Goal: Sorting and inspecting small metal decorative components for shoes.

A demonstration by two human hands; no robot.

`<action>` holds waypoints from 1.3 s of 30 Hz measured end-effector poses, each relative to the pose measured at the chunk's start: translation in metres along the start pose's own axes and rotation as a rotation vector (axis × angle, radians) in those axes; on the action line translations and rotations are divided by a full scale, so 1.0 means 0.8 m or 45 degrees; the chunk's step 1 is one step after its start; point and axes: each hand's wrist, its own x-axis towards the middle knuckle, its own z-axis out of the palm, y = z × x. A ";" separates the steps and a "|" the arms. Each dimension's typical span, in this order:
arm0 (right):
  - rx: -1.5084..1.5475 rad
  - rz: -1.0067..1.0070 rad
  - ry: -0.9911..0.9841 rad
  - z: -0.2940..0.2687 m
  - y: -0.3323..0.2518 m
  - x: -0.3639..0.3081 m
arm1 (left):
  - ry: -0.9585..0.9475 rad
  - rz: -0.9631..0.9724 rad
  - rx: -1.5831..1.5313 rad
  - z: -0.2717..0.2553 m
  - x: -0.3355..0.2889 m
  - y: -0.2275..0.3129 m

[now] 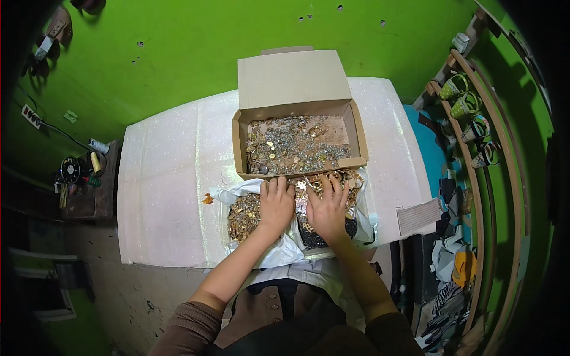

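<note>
A white-lined tray on the table holds small metal pieces in two parts: a left heap of gold and silver pieces and a right heap of gold pieces with black beads at its near side. My left hand bends down at the inner edge of the left heap, fingers close together; its fingertips and anything in them are hidden. My right hand rests over the right heap with its fingers spread apart. Just beyond both hands stands an open cardboard box, its floor strewn with small silver and gold bits.
The white table has an orange-brown scrap on its left and a grey striped piece at its right edge. Left of it, a small stand bears thread spools. Wooden rails with hanging green sandals run along the right.
</note>
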 end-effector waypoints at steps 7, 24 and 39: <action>0.097 0.011 -0.051 -0.005 0.006 -0.006 | 0.042 -0.108 0.091 -0.005 0.008 0.018; 0.329 -0.163 -0.120 -0.025 0.049 0.006 | 0.062 -0.348 0.107 -0.024 0.014 0.041; 0.447 -0.179 -0.208 -0.026 0.054 0.002 | 0.068 -0.733 0.015 -0.080 -0.047 -0.013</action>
